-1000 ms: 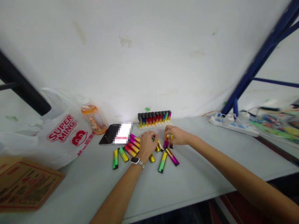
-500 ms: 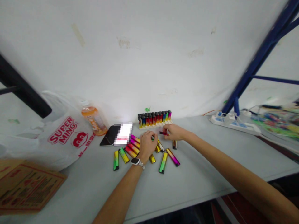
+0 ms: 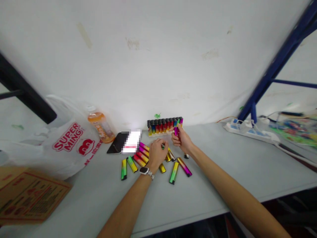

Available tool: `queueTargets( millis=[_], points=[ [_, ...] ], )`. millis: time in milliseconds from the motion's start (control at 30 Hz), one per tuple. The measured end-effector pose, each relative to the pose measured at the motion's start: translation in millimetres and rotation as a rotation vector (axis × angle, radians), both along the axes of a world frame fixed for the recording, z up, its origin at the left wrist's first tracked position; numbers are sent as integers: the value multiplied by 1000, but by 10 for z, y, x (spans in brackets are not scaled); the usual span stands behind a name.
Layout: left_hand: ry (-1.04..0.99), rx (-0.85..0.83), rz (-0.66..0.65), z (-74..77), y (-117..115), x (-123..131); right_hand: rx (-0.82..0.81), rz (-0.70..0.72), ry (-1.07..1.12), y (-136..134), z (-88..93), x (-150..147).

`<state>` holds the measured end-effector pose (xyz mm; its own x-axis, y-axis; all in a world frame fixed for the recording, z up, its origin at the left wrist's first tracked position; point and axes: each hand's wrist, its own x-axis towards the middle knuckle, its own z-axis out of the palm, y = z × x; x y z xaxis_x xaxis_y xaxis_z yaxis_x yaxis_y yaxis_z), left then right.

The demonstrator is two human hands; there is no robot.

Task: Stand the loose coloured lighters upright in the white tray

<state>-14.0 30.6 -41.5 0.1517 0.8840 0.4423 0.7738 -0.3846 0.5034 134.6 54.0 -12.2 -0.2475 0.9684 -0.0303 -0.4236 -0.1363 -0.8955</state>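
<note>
My right hand (image 3: 182, 139) is closed round a purple lighter (image 3: 176, 131), held upright in front of the right end of a rack of lighters (image 3: 164, 125). The rack's lighters stand in rows with black tops upward. My left hand (image 3: 158, 152), a watch on its wrist, is curled low over the loose lighters, with a green lighter (image 3: 162, 146) showing partly at its fingertips. Around it lie yellow-green lighters (image 3: 174, 173), a yellow-purple lighter (image 3: 184, 167), red-yellow lighters (image 3: 139, 160) and gold ones (image 3: 162, 168). My left palm hides part of the pile.
A phone with a blurred screen (image 3: 131, 142) and an orange drink bottle (image 3: 101, 126) are at the left. Beyond them are a white plastic bag (image 3: 74, 142) and a cardboard box (image 3: 32, 195). A power strip (image 3: 250, 132) lies at the right, near a blue metal post (image 3: 267, 79).
My right hand has turned the purple lighter from lying sideways to upright and brought it closer to the rack's right end. My left hand has stayed almost in place.
</note>
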Motion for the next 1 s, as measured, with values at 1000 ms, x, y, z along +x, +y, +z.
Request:
queueTargets(
  millis=[1000],
  points=[
    [33,3,-2,-24,23,9,-84,-113,69,-218,-82,-62]
  ],
)
